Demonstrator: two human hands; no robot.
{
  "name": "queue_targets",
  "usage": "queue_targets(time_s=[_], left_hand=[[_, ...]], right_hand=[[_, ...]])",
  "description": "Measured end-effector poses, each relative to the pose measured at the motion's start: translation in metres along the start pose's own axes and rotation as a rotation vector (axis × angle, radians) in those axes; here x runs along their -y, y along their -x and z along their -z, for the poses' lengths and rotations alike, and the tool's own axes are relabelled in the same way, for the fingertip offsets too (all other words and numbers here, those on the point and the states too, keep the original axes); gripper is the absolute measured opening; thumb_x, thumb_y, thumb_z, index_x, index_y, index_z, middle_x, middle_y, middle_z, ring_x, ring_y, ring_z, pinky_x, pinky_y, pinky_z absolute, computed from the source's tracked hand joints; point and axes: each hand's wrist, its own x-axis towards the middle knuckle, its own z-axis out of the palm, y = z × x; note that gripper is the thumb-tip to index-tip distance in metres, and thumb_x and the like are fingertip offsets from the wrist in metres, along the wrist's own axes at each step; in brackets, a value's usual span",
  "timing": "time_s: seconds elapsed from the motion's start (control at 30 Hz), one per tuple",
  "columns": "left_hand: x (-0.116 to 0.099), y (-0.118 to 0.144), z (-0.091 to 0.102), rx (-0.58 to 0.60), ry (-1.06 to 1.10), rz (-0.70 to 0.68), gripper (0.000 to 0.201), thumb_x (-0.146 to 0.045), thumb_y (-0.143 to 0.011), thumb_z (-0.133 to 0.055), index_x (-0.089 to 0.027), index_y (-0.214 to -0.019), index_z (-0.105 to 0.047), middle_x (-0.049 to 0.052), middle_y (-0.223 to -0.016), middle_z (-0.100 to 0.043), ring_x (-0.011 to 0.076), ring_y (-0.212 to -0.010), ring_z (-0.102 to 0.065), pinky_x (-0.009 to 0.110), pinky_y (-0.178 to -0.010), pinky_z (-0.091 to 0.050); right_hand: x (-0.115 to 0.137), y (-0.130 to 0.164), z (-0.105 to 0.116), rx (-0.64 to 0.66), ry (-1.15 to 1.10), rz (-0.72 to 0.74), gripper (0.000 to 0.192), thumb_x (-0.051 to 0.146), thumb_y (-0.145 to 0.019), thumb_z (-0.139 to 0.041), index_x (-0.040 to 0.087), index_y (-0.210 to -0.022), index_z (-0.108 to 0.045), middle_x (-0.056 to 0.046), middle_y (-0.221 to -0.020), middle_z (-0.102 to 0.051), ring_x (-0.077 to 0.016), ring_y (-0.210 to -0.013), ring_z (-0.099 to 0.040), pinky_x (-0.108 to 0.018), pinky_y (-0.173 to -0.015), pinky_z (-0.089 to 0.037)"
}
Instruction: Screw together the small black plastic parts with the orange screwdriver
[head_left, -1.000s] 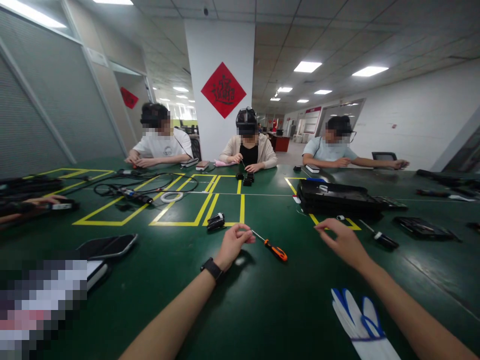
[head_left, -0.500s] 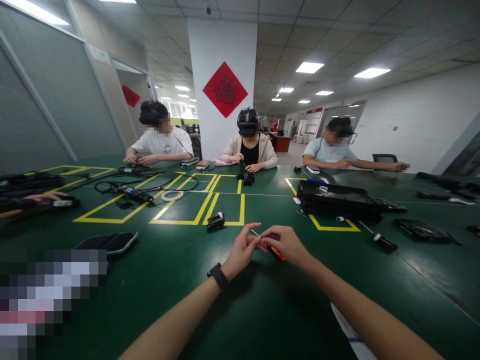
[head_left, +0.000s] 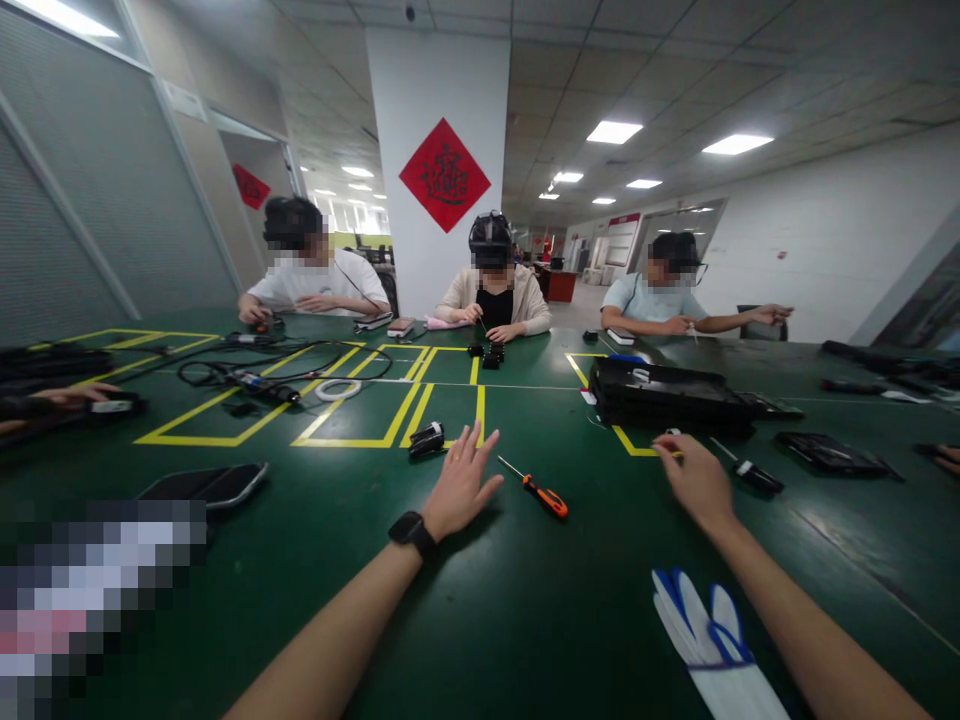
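Screwdriver (head_left: 538, 491), orange-handled, is lying loose on the green table (head_left: 525, 620) between both hands, held by neither. Left hand (head_left: 459, 485) is hovering just beside its tip, fingers spread and empty. Right hand (head_left: 696, 482) is reaching toward a small white piece (head_left: 672, 433) near the black case (head_left: 667, 395); whether those fingers are gripping it is unclear. White glove (head_left: 712, 640) is lying unworn, partly cut off.

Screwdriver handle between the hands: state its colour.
Orange handle with a black band, on a bare metal shaft; clearest in the head view.

screwdriver (head_left: 535, 487) between left hand (head_left: 459, 488), right hand (head_left: 696, 482)
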Motion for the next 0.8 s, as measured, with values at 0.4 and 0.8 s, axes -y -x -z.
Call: queue_targets(time_s=[0.4,0.8], left_hand=[[0.026,0.002,-0.022,0.144,-0.152,0.043,0.068,-0.056,-0.080,-0.035,-0.021,-0.136,-0.020,0.012,-0.135,-0.037,0.0277,-0.127,-0.027,0.047,-0.104,-0.013],[0.022,0.002,-0.019,0.165,-0.237,0.040,0.068,-0.056,-0.080,-0.033,-0.020,-0.136,-0.019,0.011,-0.134,-0.037,0.0268,-0.126,-0.029,0.045,-0.104,-0.013]], right_hand=[[-0.213,0.015,0.024,-0.098,0.473,-0.347,0.030,0.036,-0.078,-0.038,0.023,-0.092,-0.060,-0.015,-0.088,-0.060,-0.0311,-0.078,-0.052,-0.036,-0.050,-0.033],[-0.211,0.004,0.018,-0.030,0.642,-0.386,0.033,0.037,-0.082,-0.036,0.024,-0.098,-0.061,-0.011,-0.084,-0.063,-0.0272,-0.073,-0.055,-0.033,-0.054,-0.036]])
